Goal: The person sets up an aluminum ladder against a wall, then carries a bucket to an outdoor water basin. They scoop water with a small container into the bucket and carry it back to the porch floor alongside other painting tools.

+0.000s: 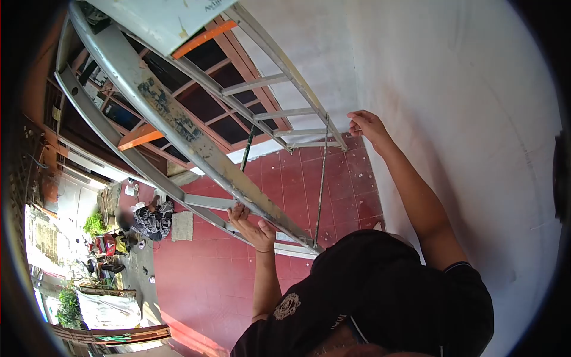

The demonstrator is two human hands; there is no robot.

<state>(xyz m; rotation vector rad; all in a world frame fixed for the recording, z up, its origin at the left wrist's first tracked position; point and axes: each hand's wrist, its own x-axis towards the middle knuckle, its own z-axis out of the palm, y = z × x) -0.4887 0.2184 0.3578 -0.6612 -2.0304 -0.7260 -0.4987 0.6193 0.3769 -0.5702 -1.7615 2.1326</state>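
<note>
An aluminium stepladder (262,86), its side rails marked with worn paint, stretches across the view. My left hand (254,231) is at its near side rail, fingers bent against the rail where a rung meets it. My right hand (367,128) is raised beside the white wall (476,119), its fingers curled in; whether anything small is inside them is hidden. Orange braces (141,137) join parts of the ladder. At the ladder's top is a white, flat-sided object (160,21) with partly visible lettering, cut off by the frame.
Red floor tiles (208,273) lie below, speckled with white near the wall. Behind the ladder is a wood-framed window (208,83). A person in patterned clothing (153,221) is low down beside a mat (182,226). Farther out are a motorcycle (107,247) and plants (70,306).
</note>
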